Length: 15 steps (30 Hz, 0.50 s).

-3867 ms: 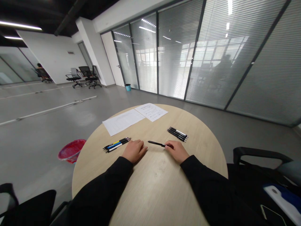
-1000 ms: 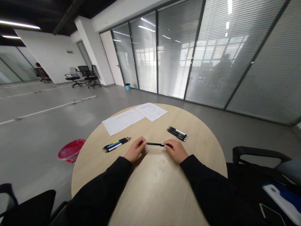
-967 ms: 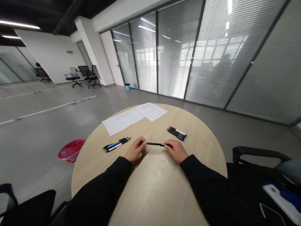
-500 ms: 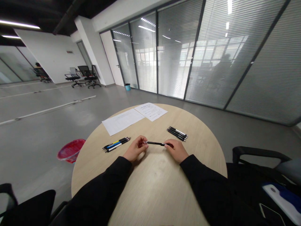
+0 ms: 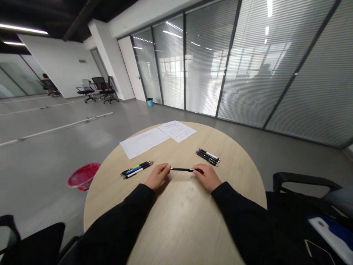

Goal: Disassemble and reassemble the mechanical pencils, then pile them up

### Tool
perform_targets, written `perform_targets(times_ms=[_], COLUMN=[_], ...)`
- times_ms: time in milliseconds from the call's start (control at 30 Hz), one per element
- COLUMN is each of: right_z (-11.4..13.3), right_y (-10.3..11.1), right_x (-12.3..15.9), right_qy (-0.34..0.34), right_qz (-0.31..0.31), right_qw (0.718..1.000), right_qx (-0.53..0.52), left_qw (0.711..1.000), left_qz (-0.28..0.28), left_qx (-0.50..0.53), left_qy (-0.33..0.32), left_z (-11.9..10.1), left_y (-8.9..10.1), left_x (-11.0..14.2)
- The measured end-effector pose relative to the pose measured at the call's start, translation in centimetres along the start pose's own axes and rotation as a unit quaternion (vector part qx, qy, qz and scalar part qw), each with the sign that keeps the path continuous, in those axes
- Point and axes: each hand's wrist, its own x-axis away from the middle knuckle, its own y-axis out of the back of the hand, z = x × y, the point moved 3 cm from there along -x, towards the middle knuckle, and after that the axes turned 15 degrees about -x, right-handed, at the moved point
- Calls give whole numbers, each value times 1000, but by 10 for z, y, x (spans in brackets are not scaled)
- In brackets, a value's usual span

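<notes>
I'm looking down on a round pale-wood table (image 5: 234,176) beside a glass wall (image 5: 261,66) with blinds, and two printed sheets (image 5: 143,142) are lying flat at its far side. Two bunches of pens are resting well apart: a mixed bunch (image 5: 136,169) on my left, a black-and-white bunch (image 5: 208,157) on my right. One black pen (image 5: 182,169) is lying out alone between my hands, with both bunches sitting unhandled. My right hand (image 5: 207,177) is pinching the pen's rear end, while my left hand (image 5: 157,176) is hovering just beside its tip, and I can't tell whether it's touching
</notes>
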Motion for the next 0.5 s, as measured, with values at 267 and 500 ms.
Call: perform_targets(times_ms=[267, 500], right_z=[-1, -1], right_y=[1, 0], right_x=[0, -1], right_qy=[-3, -2], right_qz=[-1, 3], right_qw=[1000, 1000], right_qx=[3, 3], left_qw=[998, 994], left_qz=[9, 1], left_qx=[61, 107], left_qy=[-24, -27], left_z=[4, 4], left_y=[-1, -3], left_x=[0, 0])
